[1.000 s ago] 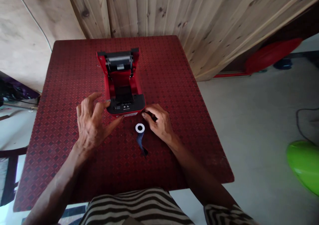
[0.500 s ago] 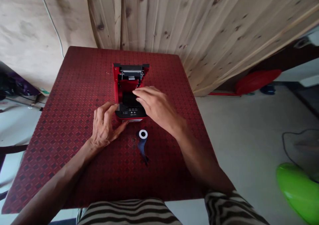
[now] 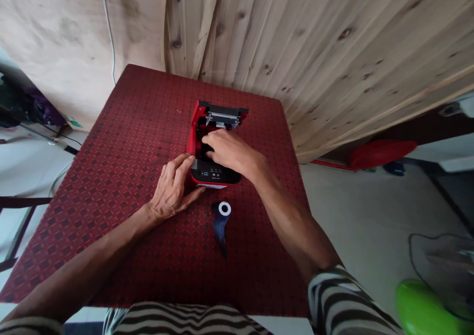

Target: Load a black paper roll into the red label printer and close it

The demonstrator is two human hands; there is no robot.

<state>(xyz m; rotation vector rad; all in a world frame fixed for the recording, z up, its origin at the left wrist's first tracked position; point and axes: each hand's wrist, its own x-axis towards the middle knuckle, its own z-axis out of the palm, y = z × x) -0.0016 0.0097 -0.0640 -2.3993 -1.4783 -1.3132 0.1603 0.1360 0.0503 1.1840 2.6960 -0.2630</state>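
Observation:
A red and black label printer (image 3: 218,174) stands on the table with its lid (image 3: 224,111) raised, a metal bar and roller parts showing under the lid. My left hand (image 3: 172,187) clasps the printer's front left corner, fingers along the side and thumb against the front. Over the dark compartment is my right hand (image 3: 231,149), its fingers curled down inside; their tips are partly hidden, and I cannot make out what they hold. A small roll (image 3: 224,208) with a white end ring lies in front of the printer, a dark blue strip trailing from it toward me.
The table (image 3: 111,177) wears a red patterned cover and meets a wooden wall (image 3: 259,38) at the back. A dark chair (image 3: 22,206) stands to the left. On the floor at right are a green rounded object (image 3: 425,305) and a cable (image 3: 411,246).
My right hand has dipped deeper into the printer's compartment, its fingers now more bent. The view has shifted, so the printer and roll appear further right. My left hand keeps its grip.

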